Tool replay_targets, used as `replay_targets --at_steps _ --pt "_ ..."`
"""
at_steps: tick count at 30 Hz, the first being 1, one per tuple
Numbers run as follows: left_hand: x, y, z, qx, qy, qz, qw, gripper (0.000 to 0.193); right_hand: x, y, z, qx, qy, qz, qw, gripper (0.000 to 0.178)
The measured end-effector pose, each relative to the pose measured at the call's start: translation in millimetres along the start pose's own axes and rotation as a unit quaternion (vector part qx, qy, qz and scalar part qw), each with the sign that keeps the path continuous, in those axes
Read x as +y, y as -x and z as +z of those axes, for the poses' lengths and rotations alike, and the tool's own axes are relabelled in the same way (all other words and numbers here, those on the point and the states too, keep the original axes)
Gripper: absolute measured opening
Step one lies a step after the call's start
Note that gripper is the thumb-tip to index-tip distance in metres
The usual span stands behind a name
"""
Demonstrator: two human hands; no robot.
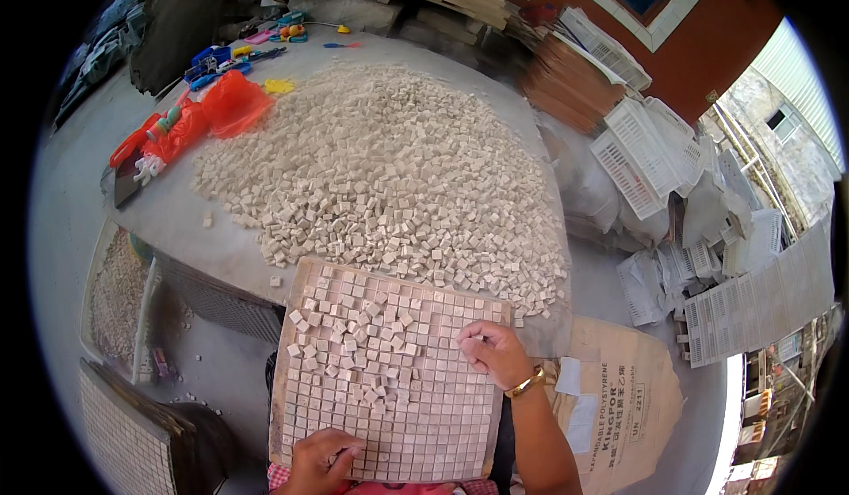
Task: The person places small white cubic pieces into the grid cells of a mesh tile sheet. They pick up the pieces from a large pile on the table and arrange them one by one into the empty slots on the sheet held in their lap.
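Observation:
A square grid tray [305,274] leans toward me, its cells largely filled with small beige stone tiles. Loose tiles [354,346] lie scattered over its upper left and middle. Low on the tray, by its bottom left edge, my left hand [320,461] rests with the forefinger stretched out and the thumb apart from it. Over the right part of the tray is my right hand [497,354], a gold-coloured band on its wrist. Its fingers are curled together; whatever they may hold is hidden.
Beyond the tray, a large heap of loose tiles [398,168] covers the table [234,252]. Red plastic bags [234,104] and a phone [128,177] lie at its left. White plastic crates [632,155] and flattened cardboard [637,398] are at right. Filled tile sheets [124,433] stand at lower left.

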State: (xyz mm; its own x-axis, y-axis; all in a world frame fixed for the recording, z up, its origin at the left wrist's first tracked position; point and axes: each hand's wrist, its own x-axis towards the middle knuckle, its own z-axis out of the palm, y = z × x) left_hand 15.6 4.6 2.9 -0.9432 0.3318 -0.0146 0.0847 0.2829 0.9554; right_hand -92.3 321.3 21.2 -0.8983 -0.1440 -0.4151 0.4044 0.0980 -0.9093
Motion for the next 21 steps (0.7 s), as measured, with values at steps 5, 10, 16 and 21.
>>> replay_targets --at_steps 5,10,16,21 --pt "10.0 -7.5 16.9 -0.004 0.012 0.021 1.0 0.008 28.6 -11.3 35.5 0.11 0.37 -0.271 0.882 0.013" --pt "10.8 -5.9 23.0 -0.016 0.001 0.019 1.0 0.009 28.8 -13.5 40.5 0.126 0.398 -0.277 0.866 0.012" --pt "23.9 -18.1 59.5 -0.023 0.551 -0.362 0.752 0.02 18.1 9.8 58.5 0.098 0.349 -0.288 0.886 0.01" --pt "12.9 -18.7 75.5 -0.01 0.692 -0.421 0.586 0.023 1.6 76.8 92.9 -0.129 0.307 -0.323 0.886 0.028"
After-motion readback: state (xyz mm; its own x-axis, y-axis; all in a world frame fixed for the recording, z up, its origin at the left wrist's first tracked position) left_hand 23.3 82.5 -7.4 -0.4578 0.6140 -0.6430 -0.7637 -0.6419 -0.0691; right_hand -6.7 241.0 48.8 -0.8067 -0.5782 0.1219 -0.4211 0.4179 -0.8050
